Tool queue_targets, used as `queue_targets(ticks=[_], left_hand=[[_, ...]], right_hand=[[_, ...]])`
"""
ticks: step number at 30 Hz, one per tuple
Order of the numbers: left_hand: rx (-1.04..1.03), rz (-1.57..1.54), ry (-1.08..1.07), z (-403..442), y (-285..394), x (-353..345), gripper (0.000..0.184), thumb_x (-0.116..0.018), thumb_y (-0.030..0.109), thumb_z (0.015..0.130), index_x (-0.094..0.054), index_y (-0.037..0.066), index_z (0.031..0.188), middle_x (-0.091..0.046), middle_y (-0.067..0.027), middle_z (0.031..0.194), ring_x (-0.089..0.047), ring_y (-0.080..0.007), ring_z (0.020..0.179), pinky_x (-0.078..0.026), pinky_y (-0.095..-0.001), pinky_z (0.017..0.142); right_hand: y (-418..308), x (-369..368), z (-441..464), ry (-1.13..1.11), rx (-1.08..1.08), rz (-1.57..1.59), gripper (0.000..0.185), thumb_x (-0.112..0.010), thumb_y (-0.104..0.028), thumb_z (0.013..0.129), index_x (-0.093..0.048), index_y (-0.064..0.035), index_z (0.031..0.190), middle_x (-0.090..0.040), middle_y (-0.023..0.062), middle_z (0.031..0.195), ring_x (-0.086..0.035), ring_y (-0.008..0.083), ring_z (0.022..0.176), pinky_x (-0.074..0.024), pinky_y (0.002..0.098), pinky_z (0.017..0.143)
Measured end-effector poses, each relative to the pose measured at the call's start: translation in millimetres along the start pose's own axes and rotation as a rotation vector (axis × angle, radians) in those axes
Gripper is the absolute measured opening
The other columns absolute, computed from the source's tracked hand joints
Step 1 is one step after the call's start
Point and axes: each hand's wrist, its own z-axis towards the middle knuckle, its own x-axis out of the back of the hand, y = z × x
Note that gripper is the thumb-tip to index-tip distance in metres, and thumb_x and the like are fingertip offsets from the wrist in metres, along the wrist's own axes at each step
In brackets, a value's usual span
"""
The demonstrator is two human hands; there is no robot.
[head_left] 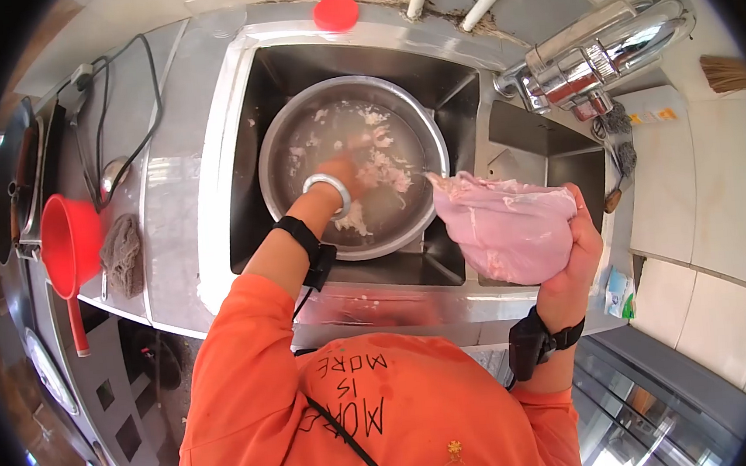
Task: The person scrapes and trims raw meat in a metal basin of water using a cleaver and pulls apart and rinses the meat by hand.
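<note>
A large, smooth, pink piece of raw meat [513, 231] with pale fatty edges hangs over the right rim of the basin and the sink divider. My right hand [582, 238] grips its right side, with most fingers hidden behind it. In the left sink bowl stands a round metal basin [271, 145] of cloudy water. Pale, pinkish-white scraps [386, 171] float in that water. My left hand [342, 174] reaches into the basin, its fingers under the water and blurred. A bangle circles that wrist.
The steel double sink [460, 112] has a chrome faucet [587, 58] at its back right. A red lid [336, 13] lies on the back ledge. On the left counter are a red dipper [72, 243], a grey cloth [122, 255] and a looped black cord [154, 84].
</note>
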Motion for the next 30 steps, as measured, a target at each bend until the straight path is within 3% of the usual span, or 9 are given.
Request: queue_targets(ticks=[3,5,7,11,14,19,23,24,30], left_hand=[[-0.579,0.04,0.353,-2.2,4.0,-12.0,0.043,-0.058,0.03,0.077,-0.058,0.007,0.113,-0.047,-0.0127,0.129,-0.043,-0.0278,0.119,-0.037,-0.0367,0.097],[-0.654,0.01,0.355,-55.6,48.5,26.0,0.047,-0.059,0.028,0.077,-0.055,0.007,0.118,-0.048,-0.0107,0.129,-0.043,-0.0253,0.12,-0.036,-0.035,0.097],[-0.614,-0.967,-0.313,-110.4,86.2,60.0,0.05,-0.057,0.019,0.078,-0.048,0.006,0.126,-0.051,-0.0085,0.125,-0.047,-0.0198,0.114,-0.036,-0.0315,0.096],[-0.522,-1.163,-0.442,-111.4,85.5,45.9,0.047,-0.052,0.012,0.081,-0.046,0.001,0.126,-0.054,-0.0063,0.119,-0.05,-0.0143,0.107,-0.035,-0.0279,0.095],[-0.564,-1.661,-0.38,-119.2,76.7,48.8,0.042,-0.049,0.011,0.082,-0.047,-0.004,0.121,-0.056,-0.0084,0.116,-0.052,-0.0159,0.106,-0.038,-0.0297,0.093],[-0.78,-1.764,-0.486,-154.5,90.8,69.6,0.041,-0.051,0.013,0.083,-0.047,-0.003,0.12,-0.055,-0.01,0.115,-0.053,-0.0185,0.104,-0.04,-0.032,0.092],[-0.604,-1.663,-0.32,-186.5,109.3,75.2,0.037,-0.053,0.011,0.082,-0.048,0.0,0.118,-0.056,-0.0076,0.109,-0.054,-0.0167,0.099,-0.043,-0.0298,0.086],[-0.591,-1.655,-0.314,-189.6,112.1,75.2,0.036,-0.053,0.011,0.083,-0.049,0.001,0.117,-0.056,-0.0069,0.107,-0.054,-0.0155,0.097,-0.043,-0.0286,0.084],[-0.596,-1.321,-0.27,-196.3,114.4,68.2,0.028,-0.049,0.01,0.086,-0.052,0.002,0.113,-0.056,-0.0033,0.102,-0.052,-0.0094,0.091,-0.043,-0.0235,0.079]], right_hand=[[10.4,0.8,4.2,-0.072,-0.002,0.013,0.038,-0.036,-0.004,0.073,-0.051,0.0017,0.107,-0.055,0.0069,0.101,-0.054,0.0163,0.094,-0.0435,0.0269,0.086],[15.6,-4.4,3.9,-0.127,0.029,-0.039,0.039,-0.036,-0.003,0.072,-0.051,0.0021,0.108,-0.056,0.0079,0.102,-0.054,0.0175,0.096,-0.0436,0.028,0.087],[18.2,-12.0,3.4,-0.18,0.064,-0.095,0.041,-0.036,-0.003,0.072,-0.051,0.0024,0.109,-0.056,0.0089,0.103,-0.054,0.0186,0.098,-0.0437,0.0291,0.088],[24.9,-20.3,17.4,-0.161,-0.055,-0.001,0.04,-0.037,-0.001,0.068,-0.051,0.0026,0.106,-0.056,0.011,0.097,-0.055,0.0202,0.091,-0.045,0.0299,0.084],[53.3,-0.2,38.2,-0.21,-0.16,0.108,0.036,-0.038,-0.001,0.067,-0.051,0.0016,0.1,-0.056,0.0111,0.093,-0.055,0.0202,0.085,-0.0456,0.0301,0.081],[93.0,5.2,42.9,-0.275,-0.094,-0.409,0.02,-0.043,0.0,0.066,-0.052,-0.0002,0.085,-0.057,0.0058,0.081,-0.054,0.0144,0.077,-0.0451,0.0258,0.076],[86.7,-8.4,24.0,-0.38,0.007,-0.79,0.014,-0.051,-0.002,0.079,-0.056,0.0021,0.091,-0.058,0.0051,0.081,-0.055,0.0121,0.078,-0.045,0.0243,0.071],[86.0,-10.3,16.5,-0.389,0.371,-0.944,0.017,-0.056,-0.012,0.082,-0.057,0.0008,0.093,-0.059,0.0128,0.086,-0.058,0.02,0.078,-0.0457,0.0292,0.068],[34.8,-42.4,-32.8,-0.505,0.641,-0.899,0.019,-0.061,-0.013,0.079,-0.057,-0.0031,0.095,-0.056,0.0115,0.085,-0.058,0.0262,0.074,-0.0462,0.0329,0.064]])
